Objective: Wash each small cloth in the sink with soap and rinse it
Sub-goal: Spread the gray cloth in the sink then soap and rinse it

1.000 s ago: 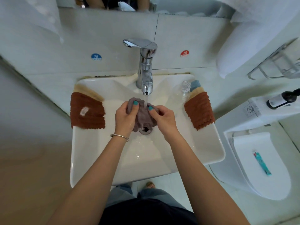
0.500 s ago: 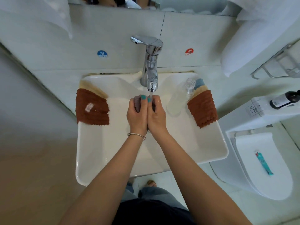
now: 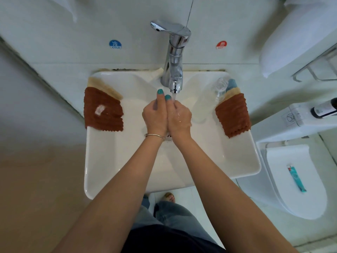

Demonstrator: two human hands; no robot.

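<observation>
My left hand [image 3: 155,116] and my right hand [image 3: 179,115] are pressed together over the white sink [image 3: 102,161], just under the chrome faucet [image 3: 175,52]. They squeeze a small grey cloth [image 3: 154,105] between them; only a sliver of it shows by my left thumb. Water runs from the spout onto my right hand. A brown cloth [image 3: 103,110] lies on a beige one over the sink's left rim. Another brown cloth [image 3: 233,114] hangs over the right rim, on top of beige and blue ones.
A clear plastic bottle [image 3: 207,103] lies in the basin beside the right cloths. A toilet [image 3: 291,179] with a teal tube [image 3: 296,178] on its lid stands at the right. A dark bottle [image 3: 324,108] rests on the cistern. A white towel [image 3: 291,42] hangs upper right.
My hands have come together and bunched the grey cloth, which hung open between them a second ago. It is now almost fully hidden under the running water.
</observation>
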